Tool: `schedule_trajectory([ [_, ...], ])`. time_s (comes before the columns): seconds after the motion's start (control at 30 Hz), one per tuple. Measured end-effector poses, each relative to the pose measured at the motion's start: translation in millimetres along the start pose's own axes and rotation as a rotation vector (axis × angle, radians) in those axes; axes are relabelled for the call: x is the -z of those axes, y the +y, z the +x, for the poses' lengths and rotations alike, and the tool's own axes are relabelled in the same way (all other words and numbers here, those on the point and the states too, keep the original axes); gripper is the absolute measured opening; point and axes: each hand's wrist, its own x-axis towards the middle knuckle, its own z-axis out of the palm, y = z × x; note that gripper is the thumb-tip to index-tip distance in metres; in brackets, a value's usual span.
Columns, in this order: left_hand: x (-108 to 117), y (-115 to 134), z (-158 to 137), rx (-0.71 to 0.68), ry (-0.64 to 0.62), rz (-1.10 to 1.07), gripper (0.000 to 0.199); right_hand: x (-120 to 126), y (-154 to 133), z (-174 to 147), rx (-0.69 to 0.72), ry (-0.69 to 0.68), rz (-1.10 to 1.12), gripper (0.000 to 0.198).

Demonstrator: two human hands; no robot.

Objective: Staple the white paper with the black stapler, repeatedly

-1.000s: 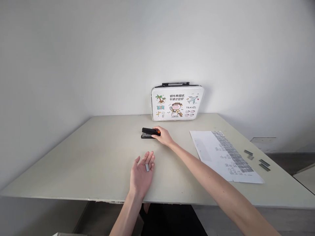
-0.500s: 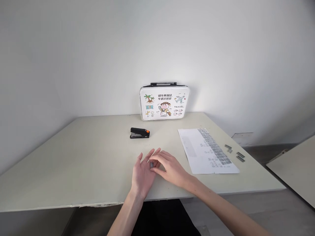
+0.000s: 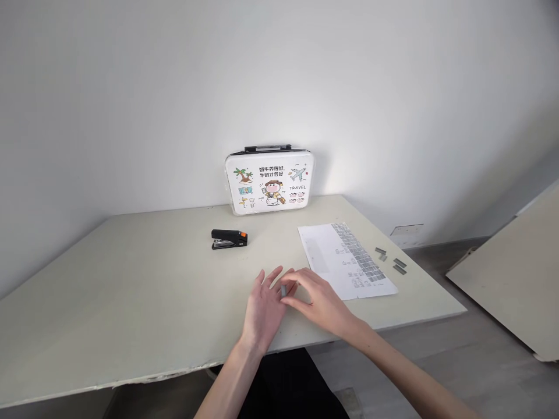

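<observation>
Between the thumb and fingers of my right hand (image 3: 321, 299) is a small grey strip of staples (image 3: 283, 290), pinched upright at its ends. Beneath it, my left hand (image 3: 264, 308) lies palm up with its fingers stretched out, and the strip is over or against those fingers; whether it touches them I cannot tell. Beyond the hands, to the left, a black stapler (image 3: 229, 239) with an orange patch rests on the table, its jaw apart. Right of my right hand lies a white sheet of paper (image 3: 321, 250) with writing and rows of grey strips along one side.
Several loose staple strips (image 3: 399, 269) lie near the right edge of the table (image 3: 144, 291). A white case (image 3: 271, 180) with cartoon prints and a black handle leans against the wall. Another pale tabletop (image 3: 515, 279) stands at the far right.
My view has turned to the right, so the stapler, case and paper appear further left. Both hands have shifted right together, and the strip stays pinched in the right hand.
</observation>
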Motion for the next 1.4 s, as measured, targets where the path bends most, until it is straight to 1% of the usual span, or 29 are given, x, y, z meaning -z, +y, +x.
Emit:
schedule_trajectory([
  [0.07,7,1,-2,-0.085,-0.012,0.191,0.044,15,16,-9,-0.053,0.078,-0.045,0.022],
  [0.1,12,4,-4,-0.140,0.000,0.341,0.043,26,28,-16,-0.095,0.127,-0.084,0.024],
  [0.2,38,19,-16,-0.303,0.097,0.887,0.040,63,77,-42,-0.238,0.304,-0.277,0.034],
  [0.23,49,25,-20,-0.349,0.131,1.028,0.040,76,95,-52,-0.258,0.358,-0.357,0.036],
  [0.27,60,32,-24,-0.392,0.152,1.116,0.040,88,113,-63,-0.273,0.387,-0.442,0.038],
  [0.33,79,44,-30,-0.430,0.183,1.198,0.042,108,146,-81,-0.275,0.428,-0.593,0.040],
  [0.37,86,49,-33,-0.436,0.196,1.213,0.042,115,159,-89,-0.255,0.427,-0.650,0.041],
  [0.43,96,55,-36,-0.448,0.219,1.224,0.044,123,180,-99,-0.223,0.426,-0.737,0.043],
  [0.5,100,57,-37,-0.468,0.220,1.233,0.045,125,193,-104,-0.233,0.441,-0.800,0.044],
  [0.6,100,54,-38,-0.491,0.191,1.267,0.042,124,200,-106,-0.302,0.470,-0.860,0.047],
  [0.67,99,52,-40,-0.494,0.176,1.296,0.039,123,199,-104,-0.350,0.486,-0.884,0.048],
  [0.73,100,51,-41,-0.489,0.175,1.307,0.038,122,193,-101,-0.368,0.518,-0.892,0.048],
  [0.8,100,51,-43,-0.480,0.180,1.300,0.038,116,179,-97,-0.335,0.554,-0.849,0.044],
  [0.87,99,52,-43,-0.469,0.183,1.287,0.039,104,157,-91,-0.274,0.553,-0.730,0.038],
  [0.97,96,52,-44,-0.463,0.177,1.269,0.040,71,111,-79,-0.221,0.436,-0.444,0.030],
  [1.07,93,53,-44,-0.468,0.175,1.255,0.041,30,63,-62,-0.220,0.245,-0.146,0.027],
  [1.1,93,53,-44,-0.470,0.176,1.253,0.041,17,50,-56,-0.223,0.179,-0.061,0.027],
  [1.17,92,53,-45,-0.475,0.174,1.250,0.041,-4,28,-43,-0.215,0.099,0.081,0.028],
  [1.27,91,52,-45,-0.493,0.171,1.243,0.040,-23,10,-28,-0.228,-0.016,0.241,0.032],
  [1.33,90,52,-46,-0.500,0.175,1.241,0.040,-29,5,-23,-0.231,-0.072,0.259,0.034],
  [1.4,90,52,-47,-0.503,0.180,1.240,0.040,-31,5,-22,-0.229,-0.084,0.235,0.035],
])
